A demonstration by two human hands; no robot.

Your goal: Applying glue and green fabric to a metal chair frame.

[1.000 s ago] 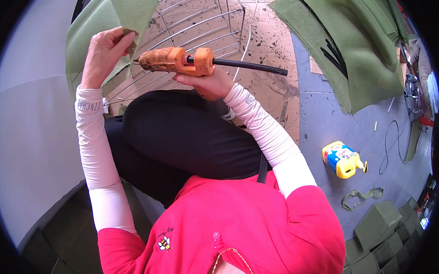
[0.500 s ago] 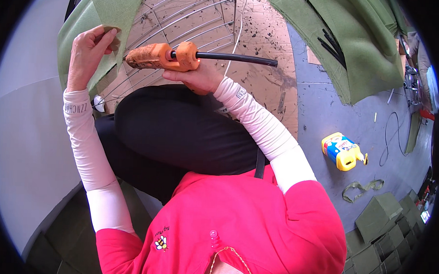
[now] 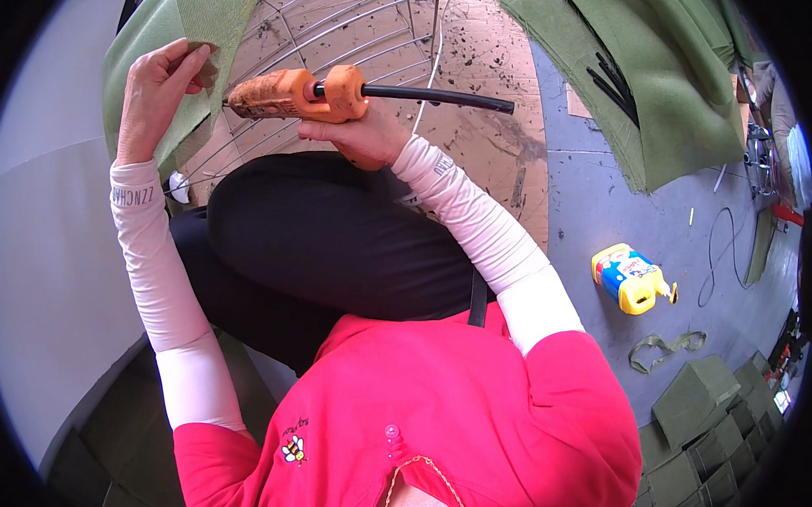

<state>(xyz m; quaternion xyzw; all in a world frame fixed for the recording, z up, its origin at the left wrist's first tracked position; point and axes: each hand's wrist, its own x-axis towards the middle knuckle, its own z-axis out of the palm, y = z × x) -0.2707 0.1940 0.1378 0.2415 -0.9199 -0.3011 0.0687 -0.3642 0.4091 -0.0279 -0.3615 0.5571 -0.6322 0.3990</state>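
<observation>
Orange, dark-stained plastic glue gun (image 3: 295, 94) sits grasped in the right hand (image 3: 367, 136), whose fingers, mostly hidden, wrap its handle. Its tip lies just right of the fingers of the left hand (image 3: 152, 88), which pinch the green fabric sheet (image 3: 155, 17) at its edge; tip contact cannot be told. A round black stick (image 3: 438, 97) juts rightward past the right fingers, open room around its end. Beyond both hands, the silver wire rack (image 3: 377, 49) runs out of view.

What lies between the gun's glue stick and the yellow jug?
In the head view, brown cardboard, then grey floor, lie between that glue stick and the jug.
</observation>
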